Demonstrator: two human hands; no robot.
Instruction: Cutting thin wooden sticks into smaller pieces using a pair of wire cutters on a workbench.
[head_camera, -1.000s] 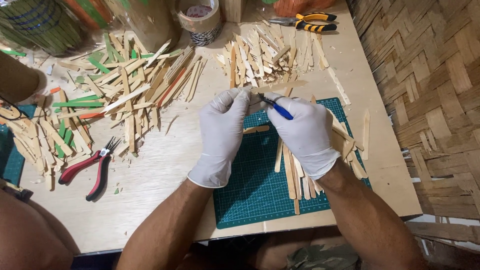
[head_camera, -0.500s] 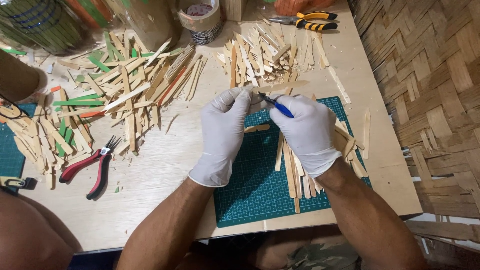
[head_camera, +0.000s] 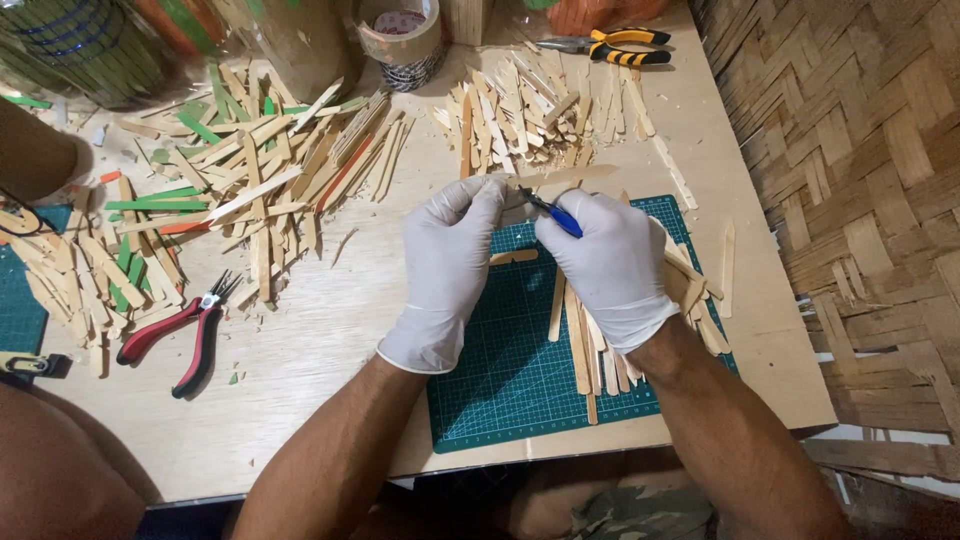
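We work at a pale wooden table (head_camera: 300, 400), with a green cutting mat (head_camera: 520, 380) on its near right part and a woven wall on the far right. Loose heaps of plain and coloured craft sticks (head_camera: 250, 190) cover the left half, and a second pile of plain sticks (head_camera: 540, 110) lies far of the mat. Red-handled pliers (head_camera: 175, 335) lie near left, yellow-handled pliers (head_camera: 610, 48) at the far edge beside a tape roll (head_camera: 400, 40). Over the mat's far edge, our gloved left hand (head_camera: 445, 270) pinches one end of a wooden stick (head_camera: 565, 178), whose long axis runs left to right between the hands. Our gloved right hand (head_camera: 610, 265) is closed around a blue-handled cutting tool (head_camera: 555, 215), its tip angled far-left to meet the stick just beside the left fingertips.
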